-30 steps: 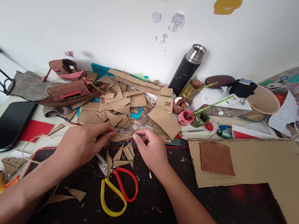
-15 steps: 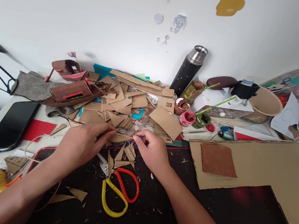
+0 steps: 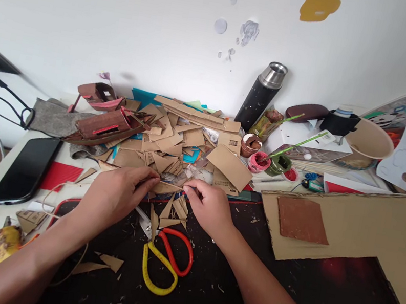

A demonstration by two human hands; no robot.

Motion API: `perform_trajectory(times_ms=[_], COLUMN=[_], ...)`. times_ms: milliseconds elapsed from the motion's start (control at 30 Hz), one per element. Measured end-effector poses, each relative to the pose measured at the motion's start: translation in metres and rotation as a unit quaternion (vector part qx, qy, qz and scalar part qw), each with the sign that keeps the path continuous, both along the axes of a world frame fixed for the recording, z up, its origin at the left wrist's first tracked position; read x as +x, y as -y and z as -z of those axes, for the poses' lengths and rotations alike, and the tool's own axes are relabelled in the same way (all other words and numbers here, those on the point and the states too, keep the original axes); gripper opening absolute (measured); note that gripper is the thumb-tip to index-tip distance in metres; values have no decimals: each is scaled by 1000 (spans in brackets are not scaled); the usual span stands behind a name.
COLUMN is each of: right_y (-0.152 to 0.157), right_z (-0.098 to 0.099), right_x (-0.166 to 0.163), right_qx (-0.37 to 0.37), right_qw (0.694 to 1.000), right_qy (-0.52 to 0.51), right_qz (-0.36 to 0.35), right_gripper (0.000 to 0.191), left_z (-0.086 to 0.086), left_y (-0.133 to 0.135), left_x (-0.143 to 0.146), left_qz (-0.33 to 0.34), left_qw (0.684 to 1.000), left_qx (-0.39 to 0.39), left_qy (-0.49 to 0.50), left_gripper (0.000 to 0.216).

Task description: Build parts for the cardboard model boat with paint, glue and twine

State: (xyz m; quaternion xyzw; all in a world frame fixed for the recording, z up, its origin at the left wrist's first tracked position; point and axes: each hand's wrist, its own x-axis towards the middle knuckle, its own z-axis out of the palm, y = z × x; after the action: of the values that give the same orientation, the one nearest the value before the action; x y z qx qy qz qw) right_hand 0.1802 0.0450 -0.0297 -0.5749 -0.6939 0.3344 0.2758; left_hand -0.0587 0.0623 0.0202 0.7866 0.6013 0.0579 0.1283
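Observation:
Between my hands stretches a small thin cardboard piece, seen nearly edge-on. My left hand pinches its left end between thumb and fingers. At the right end, my right hand pinches it the same way. Just below lie several cardboard scraps on a black mat. Scissors with one yellow and one red handle rest there too, their blades partly under scraps. Behind my hands spreads a heap of cut cardboard.
Brown model boats stand at the left above a phone. Paint jars and a black flask are at the back. A large cardboard sheet bearing a brown painted square lies right.
The whole view has shifted slightly, so the table's things appear a little further right. Both hands keep their pinch on the cardboard piece, nearly unmoved.

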Motion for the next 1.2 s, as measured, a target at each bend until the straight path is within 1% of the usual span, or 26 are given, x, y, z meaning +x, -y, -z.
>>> perform_trajectory(times_ms=[200,467,633,767,867,933,1033,1200], right_y=[0,2,2,2,2,3,3,3], right_z=[-1,1,1,0,-1,-1,-2,0], right_x=[0,0,1,1,0,0,0,1], right_qx=[7,19,26,18,13,13,11,11], right_qw=[1000,999,998,998,998,998,998,998], right_qy=[23,-4,2,13,20,20,20,27], right_qz=[-18,-43,-52,-51,-53,-55,-53,-54], right_gripper=[18,19,18,17,18,18,18,19], left_z=[-3,-3,-7,-13,-15,-15,-15,-16], left_y=[0,0,-2,-3,-3,-4,-5,-5], left_x=[-1,-1,-2,-4,-8,-13,-20,-22], left_qz=[-2,-3,-3,-8,-7,-11,-16,-2], left_qw=[1000,1000,999,997,994,992,991,994], left_qx=[-1,-9,-35,-62,-83,-93,-96,-74], left_qy=[-12,-24,8,40,73,85,88,85], left_gripper=[37,37,38,44,49,48,46,47])
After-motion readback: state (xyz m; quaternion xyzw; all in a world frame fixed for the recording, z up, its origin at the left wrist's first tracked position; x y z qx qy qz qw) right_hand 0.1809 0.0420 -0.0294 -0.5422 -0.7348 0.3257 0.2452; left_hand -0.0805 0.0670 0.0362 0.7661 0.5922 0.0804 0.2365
